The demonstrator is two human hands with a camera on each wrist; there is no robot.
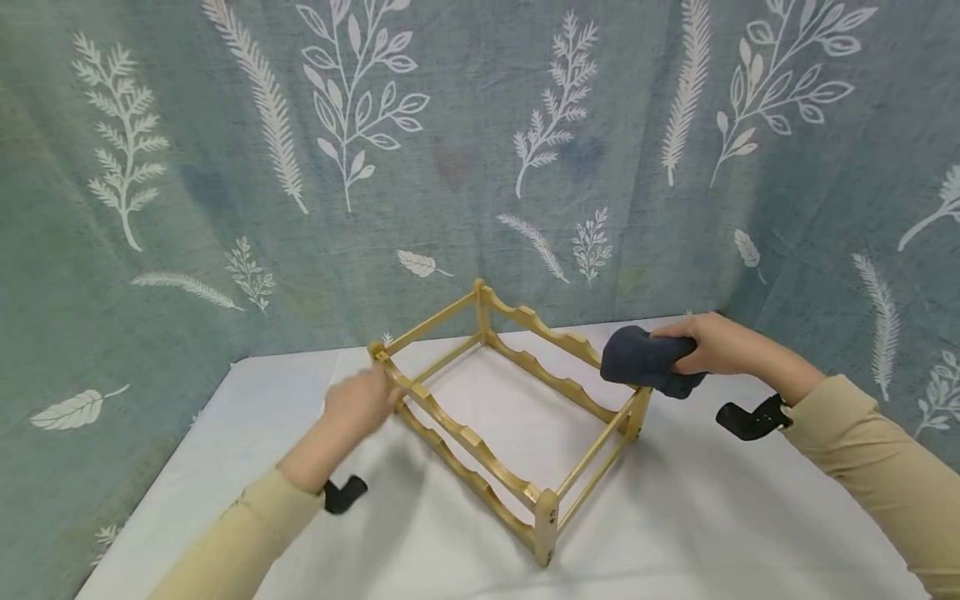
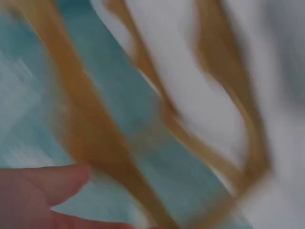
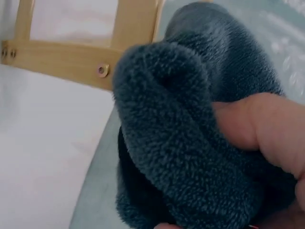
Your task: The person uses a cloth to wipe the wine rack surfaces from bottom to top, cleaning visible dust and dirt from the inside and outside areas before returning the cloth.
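Note:
A light wooden rack [image 1: 465,437] with scalloped rails and corner posts stands on the white-covered table. My right hand [image 1: 712,343] grips a bunched dark blue plush cloth [image 1: 637,360], thumb pressed into its folds in the right wrist view. The cloth [image 3: 176,129] overlaps the top of the rack's right corner post there. My left hand [image 1: 360,404], blurred, is beside the rack's left corner, with its thumb [image 2: 62,183] and a finger apart near a scalloped rail [image 2: 100,119]. Nothing shows between them.
The table [image 1: 300,550] has a white cover. Behind it hangs a green-blue curtain [image 1: 465,167] with white leaf prints, wrapping round to both sides. Black straps with camera mounts [image 1: 753,418] sit on both wrists.

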